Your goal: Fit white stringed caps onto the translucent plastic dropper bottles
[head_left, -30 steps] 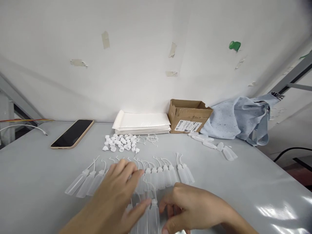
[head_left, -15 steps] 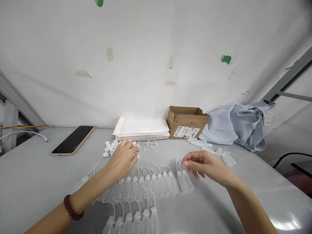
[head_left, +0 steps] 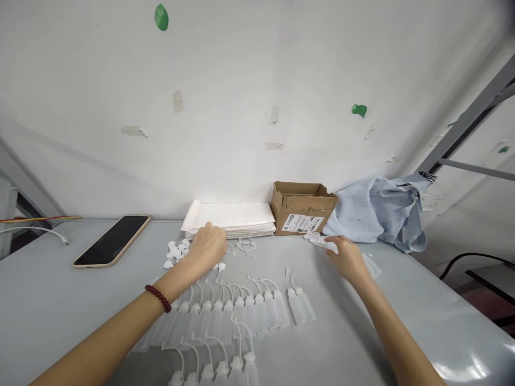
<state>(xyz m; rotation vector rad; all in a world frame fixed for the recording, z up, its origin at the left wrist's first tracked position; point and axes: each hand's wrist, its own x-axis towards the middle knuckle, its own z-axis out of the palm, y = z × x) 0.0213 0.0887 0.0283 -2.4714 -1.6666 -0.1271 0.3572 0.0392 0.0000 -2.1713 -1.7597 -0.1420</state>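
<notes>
**Both hands at the far edge: caps left, loose bottle right**

Left hand [head_left: 209,247] rests on the loose caps [head_left: 175,252] near the table's [head_left: 48,305] far edge, before the mailer stack [head_left: 231,217]. Its fingers curl down, so the grip is hidden. Bottle rows [head_left: 241,311] lie toward the near edge. Right hand [head_left: 346,258] touches a loose bottle [head_left: 322,242] beside the box [head_left: 303,214], fingers bent, closure unclear. Best practice, I judge: pinch a single cap, and take the bottle by its body, neck free.

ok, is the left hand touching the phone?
Apart. The head view shows a strip of bare grey table between the phone and the left hand, which is over the small white caps.
</notes>
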